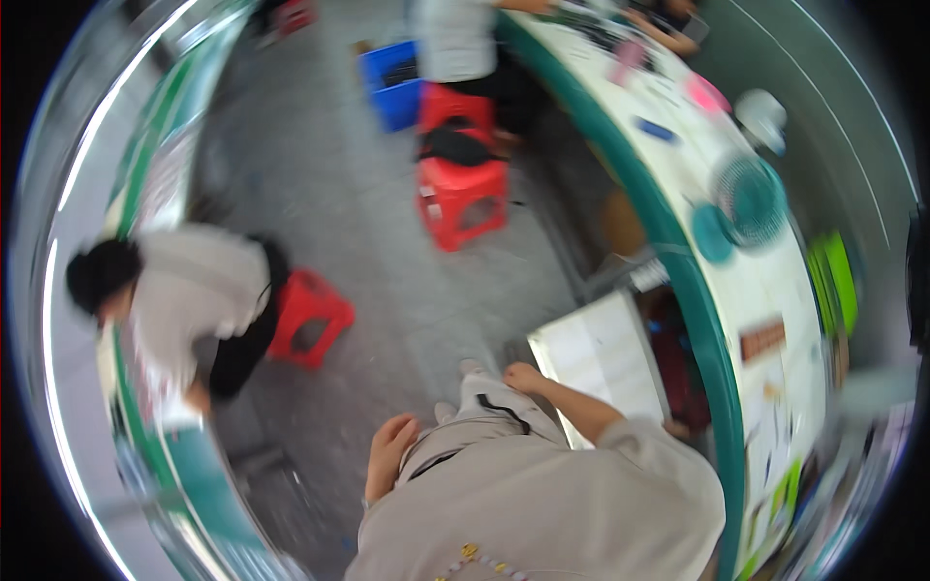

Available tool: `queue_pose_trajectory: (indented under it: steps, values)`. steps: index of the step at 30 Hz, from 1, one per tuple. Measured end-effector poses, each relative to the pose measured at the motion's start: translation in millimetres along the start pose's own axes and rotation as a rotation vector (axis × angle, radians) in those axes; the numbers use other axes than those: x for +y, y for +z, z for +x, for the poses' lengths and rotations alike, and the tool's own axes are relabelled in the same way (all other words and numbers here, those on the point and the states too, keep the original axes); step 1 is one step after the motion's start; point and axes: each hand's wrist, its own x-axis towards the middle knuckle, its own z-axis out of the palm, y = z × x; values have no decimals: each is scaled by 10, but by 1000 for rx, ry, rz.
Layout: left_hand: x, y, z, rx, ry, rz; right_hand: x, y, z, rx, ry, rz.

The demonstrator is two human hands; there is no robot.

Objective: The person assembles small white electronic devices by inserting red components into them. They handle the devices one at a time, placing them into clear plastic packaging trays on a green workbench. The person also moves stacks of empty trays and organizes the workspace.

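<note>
My left hand (pixel 391 443) hangs beside my waist, loosely curved with the fingers partly apart, and nothing shows in it. In front of my right thigh, my right hand (pixel 524 378) is curled closed, and no object shows in it. Next to that hand is the left edge of a white flat-topped box or panel (pixel 599 344), low beside the green-edged bench. A gap seems to lie between my fingers and that edge. My light trousers (pixel 489 402) have a dark cord hanging at the front.
A long bench (pixel 712 339) curves along my right, carrying a teal basket (pixel 751 201) and a brown block (pixel 762 341). Red stools (pixel 312 318) stand on the grey floor (pixel 387 261), with a blue crate (pixel 392 85) farther off. One person (pixel 199 290) leans over the left bench; others sit ahead.
</note>
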Motion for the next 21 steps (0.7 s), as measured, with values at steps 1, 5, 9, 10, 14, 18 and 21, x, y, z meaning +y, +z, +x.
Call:
queue_pose_trajectory:
  steps: [1, 5, 9, 10, 14, 18, 21]
  values:
    - [-103, 62, 89, -15, -17, -86, -44, -132, 144, -3, -1, -60]
    - [-16, 281, 387, -28, -90, -216, -44, -565, 440, 221, 197, 274]
    - [260, 471, 550, -88, -112, -60, 32, -742, 333, 272, 346, 426]
    - [321, 512, 638, -105, -116, -15, 133, -707, 289, 268, 375, 408]
    - [517, 710, 921, -153, -139, 97, 733, -464, -30, 188, 632, 324]
    - [630, 871, 1062, -180, -153, 176, 1102, -472, -348, 21, 622, -135]
    - [742, 1015, 1146, -194, -236, 281, 1229, -613, -284, 96, 454, -241]
